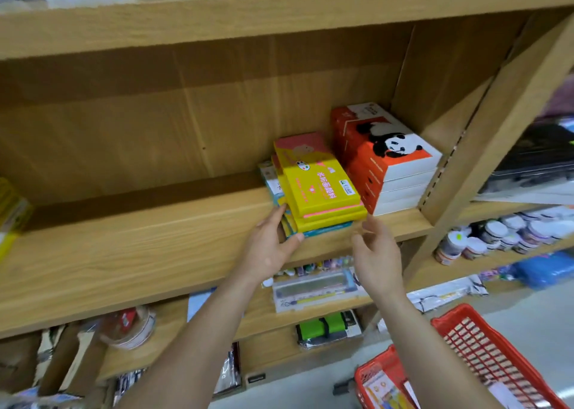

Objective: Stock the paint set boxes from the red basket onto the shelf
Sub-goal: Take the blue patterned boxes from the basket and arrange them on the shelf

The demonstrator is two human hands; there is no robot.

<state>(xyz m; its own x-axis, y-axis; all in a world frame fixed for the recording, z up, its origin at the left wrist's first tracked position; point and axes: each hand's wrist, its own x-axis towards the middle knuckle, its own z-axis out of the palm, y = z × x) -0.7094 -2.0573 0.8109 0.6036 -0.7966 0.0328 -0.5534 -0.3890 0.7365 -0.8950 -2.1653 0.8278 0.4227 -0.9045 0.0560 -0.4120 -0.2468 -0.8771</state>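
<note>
The paint set boxes point(316, 191) lie in a small uneven stack on the wooden shelf point(139, 247), middle of the frame, yellow ones on top and a teal one at the bottom. Your left hand point(270, 247) straddles the stack's front left corner, its fairly straight fingers laid against the left side and the thumb set on the front edge of the lower boxes. Your right hand point(375, 253) hovers just off the front right corner, fingers loosely bent and holding nothing. Right of the stack, touching it, stands a taller pile of red panda boxes point(388, 156). The red basket point(484, 349) sits at the lower right of the frame.
</note>
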